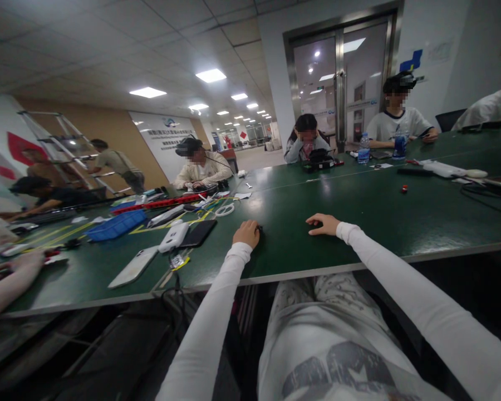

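Note:
My left hand (247, 233) rests on the green table (284, 245), its fingers curled together. A small dark thing (260, 228) shows at its fingertips, too small and hidden for me to name. To the right, my right hand (323, 224) hovers over or lies on the tabletop, thumb and fingers apart, with nothing between them. Left of my left hand lie a black flat case (198, 233) and a white device (174, 236). A white phone (134, 266) lies nearer the table's front edge.
A blue tray (117, 225), coiled white cable (224, 210) and assorted tools spread across the left. Another person's hand (25, 267) works at far left. Water bottles (363, 148) stand at the back right, and a small red object (404, 189) sits before them. Several people sit around the table.

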{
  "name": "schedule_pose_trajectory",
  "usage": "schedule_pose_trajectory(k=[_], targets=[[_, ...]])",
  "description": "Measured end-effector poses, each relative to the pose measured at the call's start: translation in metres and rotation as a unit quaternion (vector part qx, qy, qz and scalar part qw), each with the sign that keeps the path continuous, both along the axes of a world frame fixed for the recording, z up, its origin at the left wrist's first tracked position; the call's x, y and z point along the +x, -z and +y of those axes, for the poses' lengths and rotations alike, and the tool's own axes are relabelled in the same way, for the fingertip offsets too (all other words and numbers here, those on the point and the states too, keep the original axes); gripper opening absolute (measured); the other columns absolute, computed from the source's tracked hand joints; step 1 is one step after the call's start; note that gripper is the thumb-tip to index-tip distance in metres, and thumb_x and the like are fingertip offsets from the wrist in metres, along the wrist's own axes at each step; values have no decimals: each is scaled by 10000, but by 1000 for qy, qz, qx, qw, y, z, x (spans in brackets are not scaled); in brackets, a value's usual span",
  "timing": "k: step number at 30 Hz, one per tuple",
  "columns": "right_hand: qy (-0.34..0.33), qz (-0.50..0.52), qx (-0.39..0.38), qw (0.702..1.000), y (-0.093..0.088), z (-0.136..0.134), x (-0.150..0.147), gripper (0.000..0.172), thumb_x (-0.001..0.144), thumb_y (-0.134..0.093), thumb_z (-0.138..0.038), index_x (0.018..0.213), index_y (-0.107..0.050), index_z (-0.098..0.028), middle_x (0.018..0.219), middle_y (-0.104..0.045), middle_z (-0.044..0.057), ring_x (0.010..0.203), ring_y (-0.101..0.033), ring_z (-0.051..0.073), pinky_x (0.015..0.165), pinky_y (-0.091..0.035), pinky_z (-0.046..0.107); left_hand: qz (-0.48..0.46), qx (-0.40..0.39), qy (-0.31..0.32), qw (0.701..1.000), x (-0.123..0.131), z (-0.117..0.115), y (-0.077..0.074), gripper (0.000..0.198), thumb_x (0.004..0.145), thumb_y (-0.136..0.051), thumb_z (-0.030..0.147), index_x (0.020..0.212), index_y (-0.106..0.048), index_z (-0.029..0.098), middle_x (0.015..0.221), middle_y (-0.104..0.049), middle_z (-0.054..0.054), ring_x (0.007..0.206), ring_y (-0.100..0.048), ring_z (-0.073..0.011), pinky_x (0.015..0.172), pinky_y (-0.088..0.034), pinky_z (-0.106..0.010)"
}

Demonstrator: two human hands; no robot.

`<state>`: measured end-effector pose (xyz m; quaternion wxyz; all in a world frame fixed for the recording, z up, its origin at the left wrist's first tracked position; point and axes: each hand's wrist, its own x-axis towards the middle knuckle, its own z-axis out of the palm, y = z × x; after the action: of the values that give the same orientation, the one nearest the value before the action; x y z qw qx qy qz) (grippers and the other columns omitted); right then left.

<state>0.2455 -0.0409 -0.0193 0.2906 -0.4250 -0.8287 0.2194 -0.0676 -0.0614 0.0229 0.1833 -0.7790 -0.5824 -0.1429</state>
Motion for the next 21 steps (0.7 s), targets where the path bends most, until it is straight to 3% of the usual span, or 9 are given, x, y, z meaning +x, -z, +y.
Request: schedule_pose_trajectory(k=[4, 8, 15, 21], targets=[[-4, 1, -3, 1000, 0, 0, 1, 503, 599, -584, -494, 1034, -516, -251, 977, -552, 21, 857, -527, 166, 781, -410, 334, 22, -14, -14, 1000, 3, -2, -3, 185, 739, -394, 267, 874, -493, 187, 892, -517, -63, 887, -443, -178, 758, -362, -292], [-4, 4, -2, 1000, 1, 2, 0, 502, 597, -591, -485, 1034, -518, -248, 978, -554, 23, 853, -528, 165, 776, -413, 331, 17, -12, -84, 996, -2, 0, -3, 202, 735, -397, 300, 871, -503, 195, 901, -520, -79, 884, -452, -207, 718, -371, -325], [-5, 13, -5, 1000, 1, 3, 0, 472, 599, -615, -430, 1026, -530, -248, 973, -555, 23, 851, -528, 161, 773, -413, 322, -41, 3, -254, 966, -40, 9, -5, 241, 731, -398, 311, 908, -508, 191, 976, -500, -123, 950, -425, -254, 705, -380, -372], [-6, 13, 2, 1000, 3, 6, -2, 452, 609, -617, -403, 1023, -532, -243, 973, -556, 24, 840, -531, 154, 769, -412, 315, -53, 7, -292, 955, -71, 10, -7, 259, 758, -351, 337, 902, -519, 203, 986, -489, -120, 948, -422, -253, 692, -390, -378]])
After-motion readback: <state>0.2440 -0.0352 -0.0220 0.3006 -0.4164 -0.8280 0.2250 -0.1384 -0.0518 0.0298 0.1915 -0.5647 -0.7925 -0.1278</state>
